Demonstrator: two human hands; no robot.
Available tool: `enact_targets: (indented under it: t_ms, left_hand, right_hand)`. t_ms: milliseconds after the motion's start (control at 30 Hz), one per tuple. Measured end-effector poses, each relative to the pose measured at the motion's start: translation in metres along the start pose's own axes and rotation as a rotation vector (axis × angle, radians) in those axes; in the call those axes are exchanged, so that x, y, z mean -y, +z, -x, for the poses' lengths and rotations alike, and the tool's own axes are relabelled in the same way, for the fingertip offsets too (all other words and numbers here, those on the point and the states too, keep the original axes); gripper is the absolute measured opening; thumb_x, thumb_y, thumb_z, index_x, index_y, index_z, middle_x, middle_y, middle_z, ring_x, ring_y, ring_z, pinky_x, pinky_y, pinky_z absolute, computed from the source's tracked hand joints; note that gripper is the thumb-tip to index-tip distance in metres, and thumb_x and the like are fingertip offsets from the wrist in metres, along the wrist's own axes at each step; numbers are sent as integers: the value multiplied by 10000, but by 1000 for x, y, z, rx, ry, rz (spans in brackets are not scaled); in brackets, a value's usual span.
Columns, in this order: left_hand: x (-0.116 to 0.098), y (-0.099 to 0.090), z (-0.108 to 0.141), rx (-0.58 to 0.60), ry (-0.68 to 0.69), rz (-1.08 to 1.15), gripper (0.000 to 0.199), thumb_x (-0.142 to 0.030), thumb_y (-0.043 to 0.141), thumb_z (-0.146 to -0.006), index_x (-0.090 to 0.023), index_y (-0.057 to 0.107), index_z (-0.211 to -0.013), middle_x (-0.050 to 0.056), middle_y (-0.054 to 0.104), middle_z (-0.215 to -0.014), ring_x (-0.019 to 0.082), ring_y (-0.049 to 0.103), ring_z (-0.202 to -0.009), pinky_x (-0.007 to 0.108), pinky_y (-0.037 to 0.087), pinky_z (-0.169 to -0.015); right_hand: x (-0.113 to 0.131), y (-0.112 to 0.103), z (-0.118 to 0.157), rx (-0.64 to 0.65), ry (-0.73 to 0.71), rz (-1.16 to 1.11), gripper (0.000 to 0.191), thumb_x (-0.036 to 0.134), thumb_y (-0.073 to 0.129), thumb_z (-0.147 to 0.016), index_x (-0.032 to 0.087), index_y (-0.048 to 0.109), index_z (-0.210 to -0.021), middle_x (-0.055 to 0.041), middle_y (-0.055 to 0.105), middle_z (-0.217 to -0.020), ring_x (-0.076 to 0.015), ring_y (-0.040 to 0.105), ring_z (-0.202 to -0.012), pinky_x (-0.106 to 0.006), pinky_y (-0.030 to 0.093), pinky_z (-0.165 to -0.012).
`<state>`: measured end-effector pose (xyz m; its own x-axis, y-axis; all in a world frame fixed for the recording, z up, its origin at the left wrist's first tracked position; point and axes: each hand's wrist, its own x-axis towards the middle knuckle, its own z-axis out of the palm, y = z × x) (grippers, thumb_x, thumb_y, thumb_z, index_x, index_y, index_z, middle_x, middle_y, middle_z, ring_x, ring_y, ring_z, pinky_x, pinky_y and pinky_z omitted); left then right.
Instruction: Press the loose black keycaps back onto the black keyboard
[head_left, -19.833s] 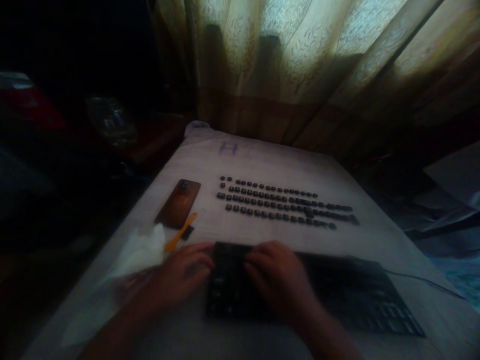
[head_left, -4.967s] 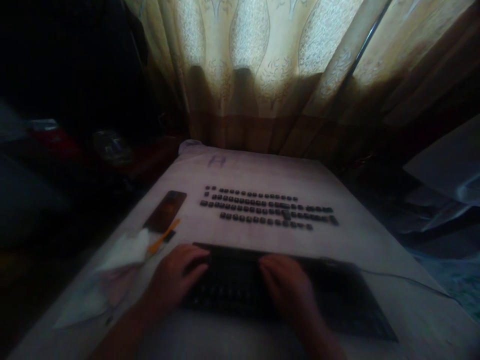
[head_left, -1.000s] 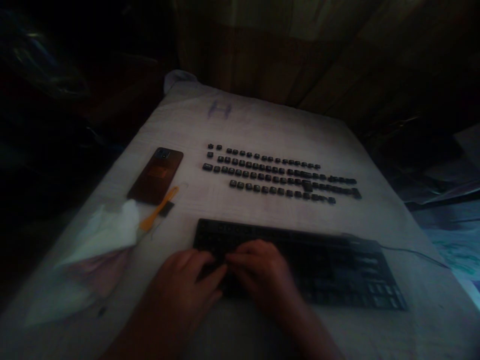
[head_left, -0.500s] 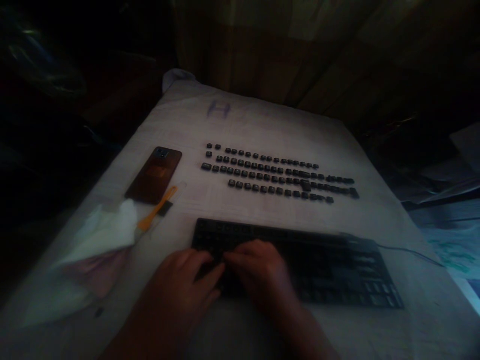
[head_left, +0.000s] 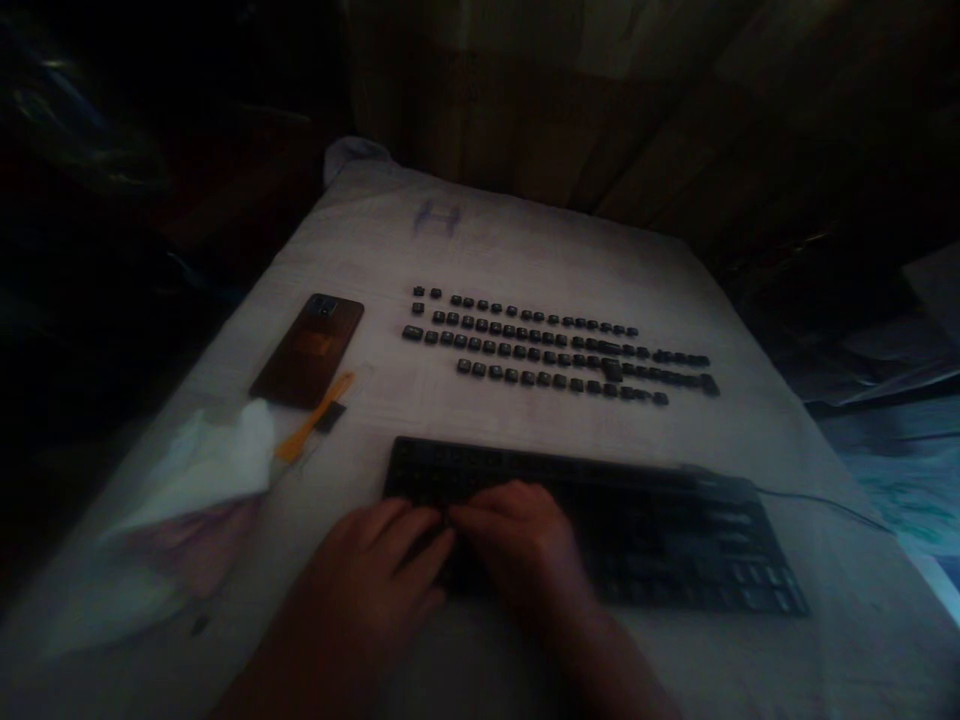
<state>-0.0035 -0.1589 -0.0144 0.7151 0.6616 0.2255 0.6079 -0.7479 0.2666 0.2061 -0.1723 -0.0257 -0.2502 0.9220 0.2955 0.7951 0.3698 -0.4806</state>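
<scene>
A black keyboard [head_left: 645,520] lies slightly slanted on the cloth-covered table, with many of its keys off. Over its left part, my left hand [head_left: 382,560] is closed, fingers bent and pressed together, their tips meeting those of the other hand. My right hand [head_left: 517,540] is closed too, thumb and fingers pinched low over the same spot. Whatever sits between the fingertips is too small and dark to make out. Loose black keycaps [head_left: 532,355] are laid out in several rows beyond the keyboard.
A brown phone [head_left: 311,350] lies at the left. Near it are an orange-handled brush [head_left: 311,420], a small dark block [head_left: 331,418] and a crumpled white cloth [head_left: 202,470]. One dark piece [head_left: 199,625] rests at front left. The keyboard's cable [head_left: 825,505] runs off right.
My left hand's fingers have shifted slightly right, closer to the right fingertips. My right hand has barely moved; the keycaps and keyboard stay put.
</scene>
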Motion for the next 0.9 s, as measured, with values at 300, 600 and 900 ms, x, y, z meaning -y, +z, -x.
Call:
enact_targets:
  t_ms: [300, 600, 900]
  left_hand:
    - [4, 2, 4, 21, 42, -47, 324, -198, 530, -955, -244, 646, -1254, 41, 684, -1259, 266, 624, -1106, 425, 544, -917]
    - [-1, -1, -1, -21, 9, -29, 319, -166, 486, -952, -177, 645, -1229, 65, 717, -1200, 260, 644, -1093, 421, 538, -928]
    - [2, -1, 1, 15, 24, -42, 355, -167, 520, -931, -176, 609, -1274, 59, 709, -1223, 273, 641, -1113, 434, 547, -929]
  right_hand:
    - [2, -4, -2, 37, 39, -69, 192, 222, 582, -966, 249, 770, -944, -42, 749, -861, -181, 649, -743, -319, 419, -683]
    - [9, -5, -6, 49, 125, -110, 166, 154, 612, -900, 221, 764, -908, -45, 734, -856, -196, 648, -771, -332, 411, -699]
    - [11, -3, -8, 81, 209, -150, 171, 106, 651, -836, 235, 753, -884, -23, 738, -859, -207, 650, -808, -343, 411, -739]
